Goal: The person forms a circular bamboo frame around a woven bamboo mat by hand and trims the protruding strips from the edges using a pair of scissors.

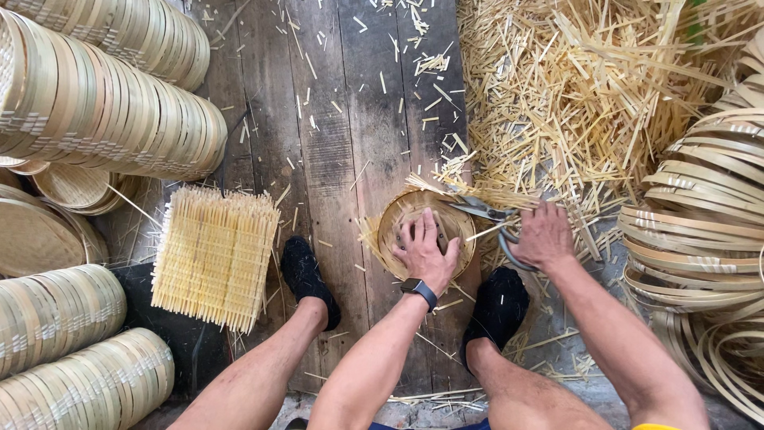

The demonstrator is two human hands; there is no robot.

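Note:
A small round bamboo basket (pixel 391 227) with a woven mat pressed into it sits on the wooden floor between my feet. My left hand (pixel 424 251) presses flat down inside it, fingers spread; a dark watch is on that wrist. Loose strip ends (pixel 477 191) stick out past the basket's far right rim. My right hand (pixel 543 236) grips metal scissors (pixel 487 212), whose blades reach those protruding ends at the rim.
Long stacks of finished bamboo rounds (pixel 103 111) lie at left, more at lower left (pixel 72 358). A square woven bamboo mat pile (pixel 213 256) sits beside my left foot. A heap of cut strips (pixel 581 95) fills the upper right; bamboo hoops (pixel 700 223) pile at right.

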